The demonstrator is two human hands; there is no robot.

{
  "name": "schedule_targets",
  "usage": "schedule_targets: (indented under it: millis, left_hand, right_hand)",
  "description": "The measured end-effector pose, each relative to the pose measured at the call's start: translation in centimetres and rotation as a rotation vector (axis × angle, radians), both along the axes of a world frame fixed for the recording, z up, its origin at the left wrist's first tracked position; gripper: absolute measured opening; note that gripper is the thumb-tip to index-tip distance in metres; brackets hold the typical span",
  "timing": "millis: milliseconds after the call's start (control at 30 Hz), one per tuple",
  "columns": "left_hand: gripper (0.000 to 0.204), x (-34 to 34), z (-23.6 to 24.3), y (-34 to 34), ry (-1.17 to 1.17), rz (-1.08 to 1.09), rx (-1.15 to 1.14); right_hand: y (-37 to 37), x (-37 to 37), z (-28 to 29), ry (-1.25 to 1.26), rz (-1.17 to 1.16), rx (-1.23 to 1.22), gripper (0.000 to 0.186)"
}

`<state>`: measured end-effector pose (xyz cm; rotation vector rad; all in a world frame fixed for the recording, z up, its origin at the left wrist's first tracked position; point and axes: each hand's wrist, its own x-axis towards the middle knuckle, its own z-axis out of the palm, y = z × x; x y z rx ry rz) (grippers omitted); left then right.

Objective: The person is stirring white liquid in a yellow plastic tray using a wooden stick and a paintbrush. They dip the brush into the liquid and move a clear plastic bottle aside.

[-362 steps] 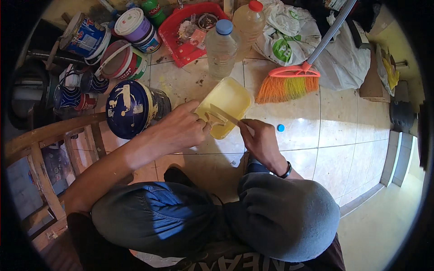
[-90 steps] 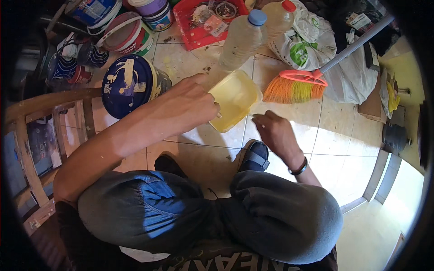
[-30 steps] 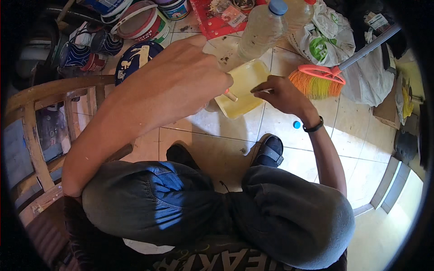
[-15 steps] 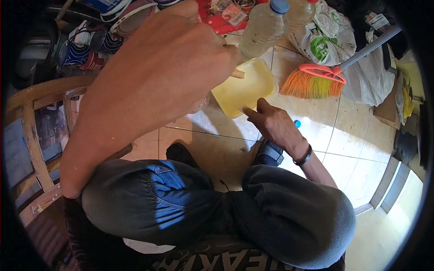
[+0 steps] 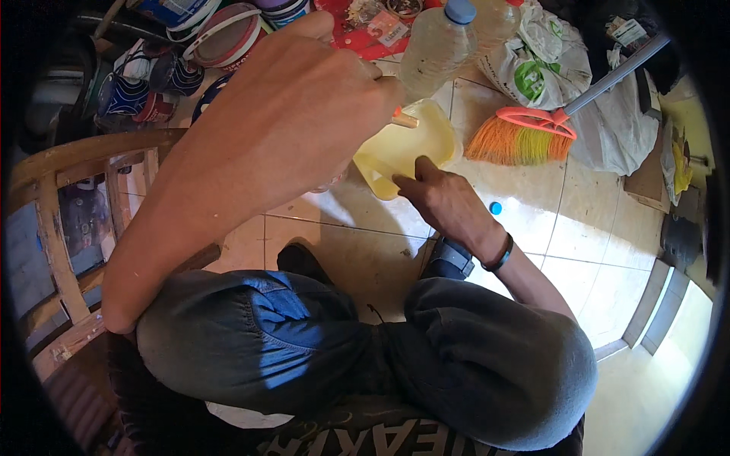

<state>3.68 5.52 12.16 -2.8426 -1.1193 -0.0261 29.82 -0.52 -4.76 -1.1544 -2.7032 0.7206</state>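
Observation:
My left hand (image 5: 327, 95) is closed in a fist and raised in front of me. A short wooden stick (image 5: 407, 120) with an orange part pokes out of it; most of the stick is hidden by the hand. Below and beyond it, a pale yellow plastic tub (image 5: 448, 131) stands on the tiled floor. My right hand (image 5: 449, 204), with a dark band on its wrist, reaches to the tub's near side. Its thumb and forefinger are pinched together over the rim. Whatever they hold, if anything, I cannot make out.
Behind the tub stand a clear bottle (image 5: 437, 57) with a blue cap and another bottle (image 5: 494, 29). A broom (image 5: 525, 138) and plastic bags (image 5: 544, 64) lie to the right. A loose blue cap (image 5: 496, 207) lies on the floor. Paint buckets (image 5: 224, 38) and a wooden chair (image 5: 57, 235) are at left.
My right hand has moved slightly left along the tub's near side. The stick's end in my left fist has shifted a little to the right, and more of its orange part shows.

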Motion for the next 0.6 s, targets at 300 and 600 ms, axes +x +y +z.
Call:
schedule_targets:
  millis: [300,600]
  left_hand:
    - [0.016,0.4,-1.6,0.0,-0.088,-0.028,-0.098]
    - [0.015,0.7,-1.8,-0.1,-0.077,-0.015,-0.103]
  right_hand:
    - [2.2,2.7,4.3,-0.048,-0.019,-0.062,0.021]
    - [2.8,2.6,1.4,0.083,-0.283,-0.26,0.018]
